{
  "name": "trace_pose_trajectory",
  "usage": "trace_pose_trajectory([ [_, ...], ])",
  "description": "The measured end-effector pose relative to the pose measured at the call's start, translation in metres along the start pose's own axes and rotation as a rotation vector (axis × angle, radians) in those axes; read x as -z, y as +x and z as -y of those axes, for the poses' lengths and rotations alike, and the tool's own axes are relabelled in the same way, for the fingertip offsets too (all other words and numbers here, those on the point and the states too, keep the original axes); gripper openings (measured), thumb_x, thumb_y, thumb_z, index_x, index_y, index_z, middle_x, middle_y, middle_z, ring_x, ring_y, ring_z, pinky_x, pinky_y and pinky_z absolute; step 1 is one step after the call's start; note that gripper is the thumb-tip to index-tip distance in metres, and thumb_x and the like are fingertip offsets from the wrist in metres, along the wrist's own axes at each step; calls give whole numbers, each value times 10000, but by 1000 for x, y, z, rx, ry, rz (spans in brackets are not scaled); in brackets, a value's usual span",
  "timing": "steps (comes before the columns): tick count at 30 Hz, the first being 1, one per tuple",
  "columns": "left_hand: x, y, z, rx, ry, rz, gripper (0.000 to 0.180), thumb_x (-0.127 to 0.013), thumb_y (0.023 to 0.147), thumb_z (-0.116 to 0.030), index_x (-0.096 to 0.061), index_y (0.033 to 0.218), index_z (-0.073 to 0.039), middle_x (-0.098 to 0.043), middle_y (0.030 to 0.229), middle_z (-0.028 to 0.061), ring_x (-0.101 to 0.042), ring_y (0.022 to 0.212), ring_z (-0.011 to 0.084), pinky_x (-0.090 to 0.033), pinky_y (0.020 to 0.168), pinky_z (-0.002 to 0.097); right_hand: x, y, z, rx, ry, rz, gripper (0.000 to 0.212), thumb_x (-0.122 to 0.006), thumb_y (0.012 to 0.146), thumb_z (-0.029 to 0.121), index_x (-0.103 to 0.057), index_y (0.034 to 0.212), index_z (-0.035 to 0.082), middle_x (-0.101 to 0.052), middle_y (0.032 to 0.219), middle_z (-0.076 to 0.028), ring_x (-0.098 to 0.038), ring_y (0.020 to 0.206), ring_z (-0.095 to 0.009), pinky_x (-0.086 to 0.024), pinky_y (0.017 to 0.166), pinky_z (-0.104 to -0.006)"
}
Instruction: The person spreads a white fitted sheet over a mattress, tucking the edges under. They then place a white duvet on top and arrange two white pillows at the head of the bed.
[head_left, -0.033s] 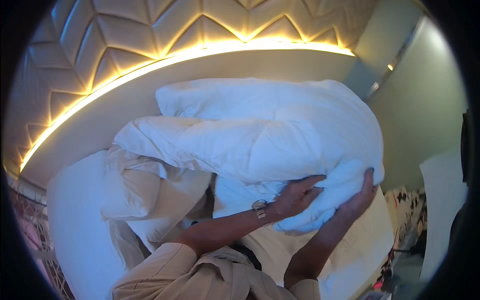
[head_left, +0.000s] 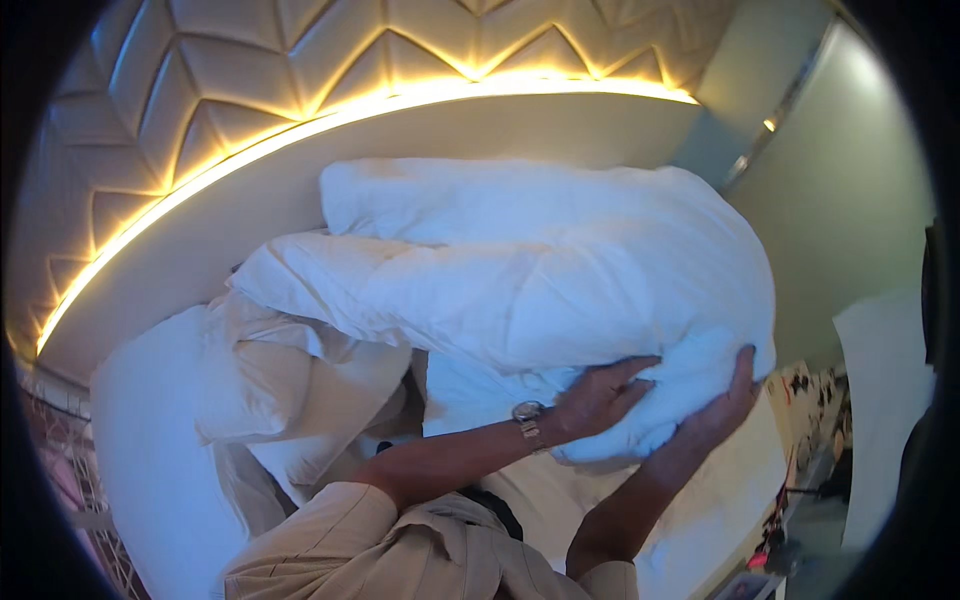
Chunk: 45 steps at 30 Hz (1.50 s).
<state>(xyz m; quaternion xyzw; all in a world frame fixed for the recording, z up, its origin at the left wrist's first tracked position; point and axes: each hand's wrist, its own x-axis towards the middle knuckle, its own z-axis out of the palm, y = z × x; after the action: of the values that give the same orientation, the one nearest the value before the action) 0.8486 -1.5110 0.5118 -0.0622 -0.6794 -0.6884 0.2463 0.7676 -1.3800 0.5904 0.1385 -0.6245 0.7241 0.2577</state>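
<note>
Your left hand [head_left: 597, 405] and right hand [head_left: 725, 407], apart, touch the near right end of the quilt [head_left: 560, 290] on the bed [head_left: 730, 490]; I cannot tell if they clamp. It seems soft, bulky: best gripped by 2 thick folds.

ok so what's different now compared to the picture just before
Very little. The white bedding bundle has edged slightly to the right, and the left hand and right hand have shifted slightly right with it. Nothing was visibly grabbed or let go: both hands stay on the bundle. The pillows at the left look as they were, and the light strip stays lit.
</note>
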Motion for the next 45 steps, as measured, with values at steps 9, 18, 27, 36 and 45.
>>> trace_pose_trajectory([
  [9,-205,-13,14,-126,-144,394,409,-673,977,-126,-620,1364,-2,-666,1282,231,-634,1192,360,-483,1059,416,169,27,82,-167,-451,-684,594,-742,932,335,-589,1345,-65,-655,1277,-241,-685,1052,-306,-585,874,-404],
  [18,-242,-37,90,-42,110,426,446,-681,945,-153,-581,1347,11,-601,1309,243,-585,1215,410,-491,1029,461,235,31,-41,-63,-510,-440,462,-651,1016,167,-546,1406,-58,-617,1345,-160,-595,1196,-227,-469,1064,-335],
  [27,-104,-46,128,135,313,186,347,-709,904,-80,-622,1232,-11,-647,1218,194,-610,1177,384,-524,975,449,52,15,-103,-392,-8,173,254,-651,975,68,-662,1222,6,-674,1143,-57,-615,985,-115,-518,848,-272],
  [36,237,-160,92,340,1054,-415,356,-764,858,-102,-667,1194,-33,-645,1264,230,-613,1184,418,-497,1017,496,-224,-269,-186,-611,13,1017,366,-725,931,169,-649,1240,-11,-726,1102,-128,-699,976,-182,-564,863,-320],
  [45,447,-283,-9,597,1550,-862,572,-797,834,-235,-607,1348,-74,-468,1492,260,-426,1399,447,-363,1093,626,-391,-474,-142,-180,-333,1428,1115,-883,750,473,-290,1592,45,-448,1509,-289,-460,1398,-416,-395,1159,-498],
])
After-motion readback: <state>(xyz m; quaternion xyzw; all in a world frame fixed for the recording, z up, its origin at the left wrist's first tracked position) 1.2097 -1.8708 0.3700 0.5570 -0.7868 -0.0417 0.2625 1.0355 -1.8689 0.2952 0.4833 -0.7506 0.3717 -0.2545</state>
